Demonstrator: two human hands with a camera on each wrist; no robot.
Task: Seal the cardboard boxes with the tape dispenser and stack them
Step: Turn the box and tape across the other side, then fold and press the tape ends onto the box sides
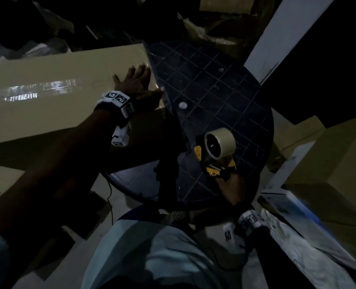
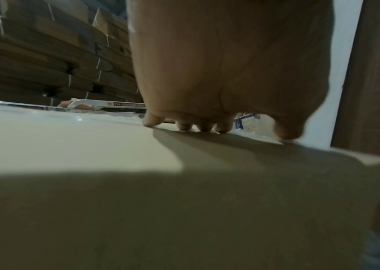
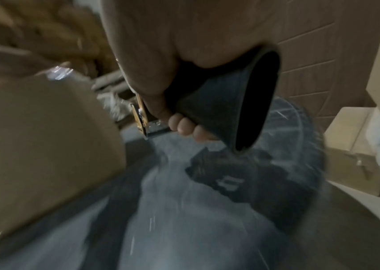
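**boxnoob:** so where's everything sitting right now?

**me:** My left hand (image 1: 138, 81) is flat on top of the long cardboard box (image 1: 47, 97), fingers (image 2: 184, 126) spread out straight, right by its end near the corner. There's a shiny strip of clear tape (image 1: 41, 89) running along the lid. The box is lying across the left side of a dark round table (image 1: 210, 80) with a grid pattern.

**boxnoob:** and the dispenser?

**me:** My right hand (image 1: 232, 187) has its fingers wrapped around the handle of the tape dispenser (image 1: 216, 153): yellow and black body, tan roll on top. It's over the near right part of the table, clear of the box. Can't tell if it's touching the tabletop, the wrist view's too blurry.

**boxnoob:** other boxes?

**me:** More cardboard boxes (image 1: 335, 163) on my right, and flattened stacks (image 2: 45, 60) behind.
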